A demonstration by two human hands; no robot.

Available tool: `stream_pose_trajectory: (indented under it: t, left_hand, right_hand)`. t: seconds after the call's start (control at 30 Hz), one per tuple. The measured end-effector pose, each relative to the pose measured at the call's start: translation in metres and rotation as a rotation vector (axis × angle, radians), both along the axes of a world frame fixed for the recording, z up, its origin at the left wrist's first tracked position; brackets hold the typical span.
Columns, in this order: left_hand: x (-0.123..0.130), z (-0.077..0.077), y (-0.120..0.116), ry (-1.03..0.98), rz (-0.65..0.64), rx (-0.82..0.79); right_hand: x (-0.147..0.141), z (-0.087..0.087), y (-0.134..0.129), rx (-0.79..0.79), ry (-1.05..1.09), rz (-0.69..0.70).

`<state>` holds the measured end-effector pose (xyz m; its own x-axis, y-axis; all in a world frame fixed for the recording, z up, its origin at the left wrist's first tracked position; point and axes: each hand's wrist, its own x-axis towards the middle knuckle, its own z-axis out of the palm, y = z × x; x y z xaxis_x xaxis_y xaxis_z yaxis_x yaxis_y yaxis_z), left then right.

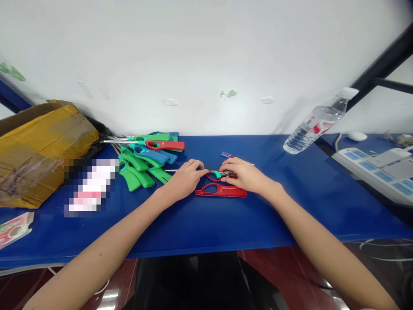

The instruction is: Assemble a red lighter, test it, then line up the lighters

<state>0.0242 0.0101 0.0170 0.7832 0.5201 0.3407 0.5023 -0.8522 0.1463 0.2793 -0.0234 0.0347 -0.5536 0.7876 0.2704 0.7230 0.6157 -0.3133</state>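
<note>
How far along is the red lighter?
Looks done: shell split, one half lying loose; piled lighters look whole.
In hand: the open half with green trigger, between left hand and right hand.
Left: probably rejoining the halves, still apart, if this is assembly; can't tell from teardown.

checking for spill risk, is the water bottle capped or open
Capped: a white cap sits on the neck of the bottle. How tightly it is screwed on, I cannot tell.
</note>
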Motion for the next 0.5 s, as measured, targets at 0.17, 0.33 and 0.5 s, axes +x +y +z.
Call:
stream_pose_trajectory:
  t: [0.17,0.33,0.5]
  left_hand:
    - [-0.002,-0.002,0.006,-0.070,0.030,-0.066]
    - [-0.003,-0.004,0.013,-0.217,0.049,-0.164]
    - [-0.006,-0.008,0.019,-0.263,0.058,-0.121]
  right_hand:
    - [-0.001,0.000,0.000,-0.017,-0.004,-0.006]
    - [-0.002,0.000,0.001,-0.015,0.010,0.004]
    - [0.000,-0.002,0.002,-0.016,0.021,0.010]
